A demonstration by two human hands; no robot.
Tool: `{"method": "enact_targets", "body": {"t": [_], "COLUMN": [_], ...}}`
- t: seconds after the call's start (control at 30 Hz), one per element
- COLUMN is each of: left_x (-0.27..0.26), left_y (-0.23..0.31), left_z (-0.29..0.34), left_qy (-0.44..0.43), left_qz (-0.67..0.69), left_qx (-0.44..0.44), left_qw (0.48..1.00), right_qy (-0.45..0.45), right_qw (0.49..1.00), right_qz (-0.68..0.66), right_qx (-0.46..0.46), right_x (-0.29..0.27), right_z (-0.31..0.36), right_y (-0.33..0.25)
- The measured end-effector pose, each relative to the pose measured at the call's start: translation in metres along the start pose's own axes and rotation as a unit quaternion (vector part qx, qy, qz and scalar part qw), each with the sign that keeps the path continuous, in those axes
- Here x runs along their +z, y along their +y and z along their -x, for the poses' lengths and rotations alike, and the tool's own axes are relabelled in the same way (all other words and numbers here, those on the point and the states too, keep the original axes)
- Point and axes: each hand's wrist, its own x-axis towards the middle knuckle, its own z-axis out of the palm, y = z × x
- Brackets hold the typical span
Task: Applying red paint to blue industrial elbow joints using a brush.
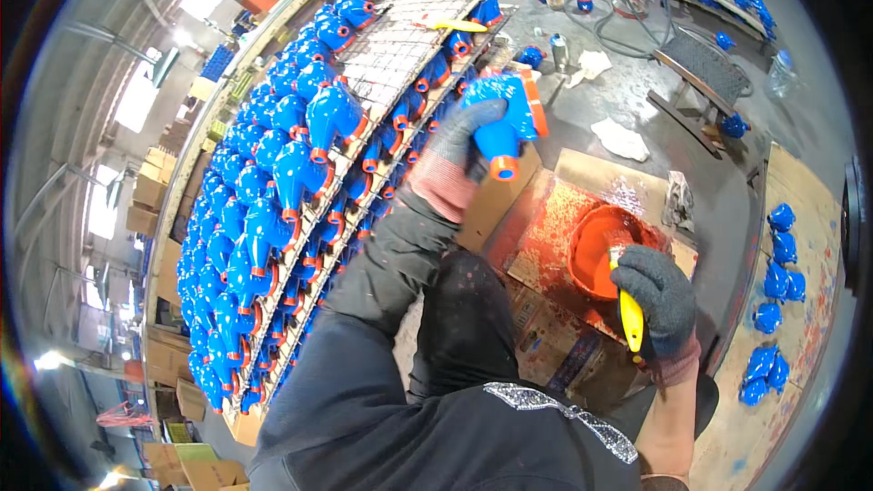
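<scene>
Left fingers (491, 110) clasp blue fitting (516, 109), seemingly by left side | right fingers (639, 261) grip yellow brush (629, 316)

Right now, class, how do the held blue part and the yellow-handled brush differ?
The blue part is bulky, while the brush is slim. The part is blue with orange-red ends; the brush has a yellow handle. The left hand holds the part; the right hand holds the brush. Both are in gloved hands.
</scene>
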Motion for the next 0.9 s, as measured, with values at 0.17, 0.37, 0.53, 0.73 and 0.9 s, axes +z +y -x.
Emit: {"method": "enact_targets", "body": {"t": [0.17, 0.37, 0.53, 0.73, 0.9], "left_x": [0.004, -0.062, -0.153, -0.186, -0.193], "left_y": [0.098, 0.223, 0.292, 0.308, 0.316], "left_z": [-0.001, -0.063, -0.112, -0.135, -0.13], "left_qy": [0.064, 0.199, 0.24, 0.375, 0.212], "left_qz": [-0.382, -0.631, -0.803, -0.776, -0.931], "left_qx": [0.227, 0.287, 0.145, -0.079, 0.024], "left_qw": [0.893, 0.693, 0.526, 0.502, 0.295], "right_qy": [-0.003, -0.01, -0.027, -0.038, -0.049], "right_qw": [1.0, 1.0, 0.999, 0.995, 0.995], "right_qz": [0.001, 0.007, 0.021, 0.017, 0.033], "right_qx": [0.007, 0.009, 0.033, 0.086, 0.081], "right_x": [-0.006, -0.001, 0.004, 0.016, 0.024], "right_z": [-0.005, -0.013, -0.02, -0.017, -0.012], "right_y": [0.012, 0.023, 0.027, 0.023, 0.018]}}
